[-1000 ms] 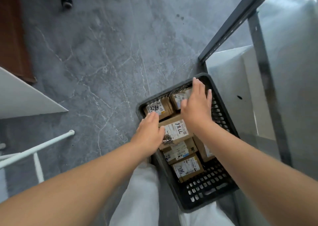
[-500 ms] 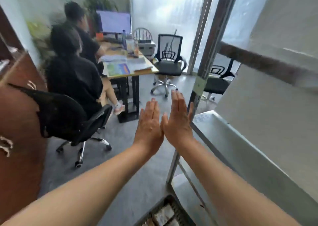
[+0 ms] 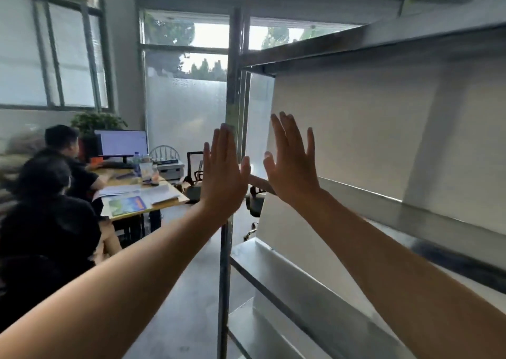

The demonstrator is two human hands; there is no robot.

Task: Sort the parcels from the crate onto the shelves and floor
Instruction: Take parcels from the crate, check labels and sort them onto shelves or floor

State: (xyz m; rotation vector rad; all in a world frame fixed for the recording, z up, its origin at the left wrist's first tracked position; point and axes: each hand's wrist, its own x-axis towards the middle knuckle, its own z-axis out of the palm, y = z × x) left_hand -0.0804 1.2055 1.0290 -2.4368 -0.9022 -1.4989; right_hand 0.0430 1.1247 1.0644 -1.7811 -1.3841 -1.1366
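Both my hands are raised in front of me, backs toward the camera, fingers straight and holding nothing. My left hand (image 3: 223, 172) is in front of the shelf unit's upright post (image 3: 232, 85). My right hand (image 3: 291, 164) is a little to its right, in front of the metal shelves (image 3: 356, 202). A small gap separates the two hands. The shelf levels in view carry no parcels. The crate and the parcels are out of view.
Two people in dark tops (image 3: 49, 208) sit at a desk (image 3: 142, 197) with a monitor (image 3: 121, 142) on the left. Office chairs (image 3: 254, 200) stand behind the post. Grey floor (image 3: 189, 290) lies between the desk and the shelves. Windows fill the far wall.
The view has swung up from the crate on the floor to the room and shelves. My hands left the parcels, rose with fingers straight, and have drawn slightly apart.
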